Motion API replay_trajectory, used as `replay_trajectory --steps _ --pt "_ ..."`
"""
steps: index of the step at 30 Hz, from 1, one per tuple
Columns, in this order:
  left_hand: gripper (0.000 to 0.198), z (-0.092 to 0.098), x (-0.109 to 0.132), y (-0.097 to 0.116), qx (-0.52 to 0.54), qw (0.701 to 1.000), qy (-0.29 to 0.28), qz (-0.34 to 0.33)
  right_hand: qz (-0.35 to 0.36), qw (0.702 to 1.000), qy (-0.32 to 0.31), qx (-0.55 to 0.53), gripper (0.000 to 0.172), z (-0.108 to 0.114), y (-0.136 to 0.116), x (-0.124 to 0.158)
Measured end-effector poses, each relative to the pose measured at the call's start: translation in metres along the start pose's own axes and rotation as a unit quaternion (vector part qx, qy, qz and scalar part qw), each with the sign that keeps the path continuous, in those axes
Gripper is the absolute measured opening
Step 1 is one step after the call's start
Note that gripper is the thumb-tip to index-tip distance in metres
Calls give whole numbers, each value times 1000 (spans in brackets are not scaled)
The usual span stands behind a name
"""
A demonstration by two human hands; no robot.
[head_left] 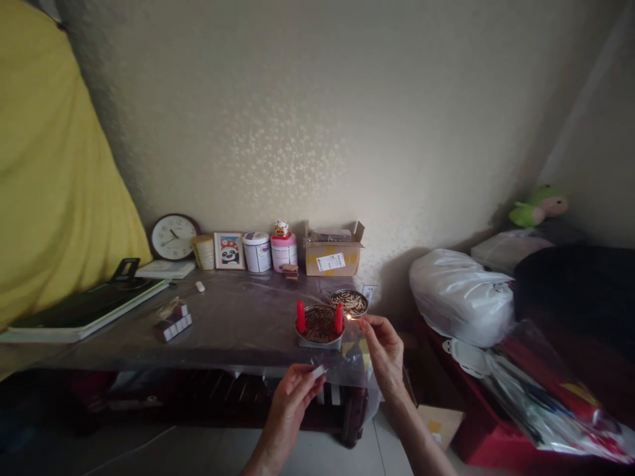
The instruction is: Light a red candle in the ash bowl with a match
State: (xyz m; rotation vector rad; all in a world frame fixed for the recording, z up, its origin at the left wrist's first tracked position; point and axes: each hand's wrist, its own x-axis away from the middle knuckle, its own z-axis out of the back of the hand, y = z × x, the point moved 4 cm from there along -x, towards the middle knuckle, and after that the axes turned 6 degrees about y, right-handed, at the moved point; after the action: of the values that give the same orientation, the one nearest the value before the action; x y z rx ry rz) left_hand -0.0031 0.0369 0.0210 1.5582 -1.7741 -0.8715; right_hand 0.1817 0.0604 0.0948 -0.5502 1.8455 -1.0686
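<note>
Two hands | right hand (384, 350) pinches lit match (353, 318) beside red candle (339, 318) | left hand (292, 396) pinches matchbox (319, 371) | risk: flame could burn down to fingertips, or dropped match scorch desk (233, 317) plastic cover.

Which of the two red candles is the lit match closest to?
The right-hand red candle, on the side of the bowl nearest the right hand. The match flame glows just beside it; the left candle stands across the bowl.
</note>
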Motion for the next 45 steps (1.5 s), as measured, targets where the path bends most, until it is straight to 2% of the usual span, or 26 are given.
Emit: replay_trajectory --steps 7,21,31,45 --pt "15 1 -1 -2 -10 1000 -12 -3 -33 998 6 -45 21 -6 -1 -15" --pt "16 2 -4 -6 -6 1000 3 8 1 1000 -21 -1 21 -9 11 -44" --pt "18 5 -8 -11 -7 1000 18 18 15 999 -27 27 21 -12 20 -44" --pt "20 3 -7 -8 -5 999 24 24 19 999 -26 31 19 -17 27 -45"
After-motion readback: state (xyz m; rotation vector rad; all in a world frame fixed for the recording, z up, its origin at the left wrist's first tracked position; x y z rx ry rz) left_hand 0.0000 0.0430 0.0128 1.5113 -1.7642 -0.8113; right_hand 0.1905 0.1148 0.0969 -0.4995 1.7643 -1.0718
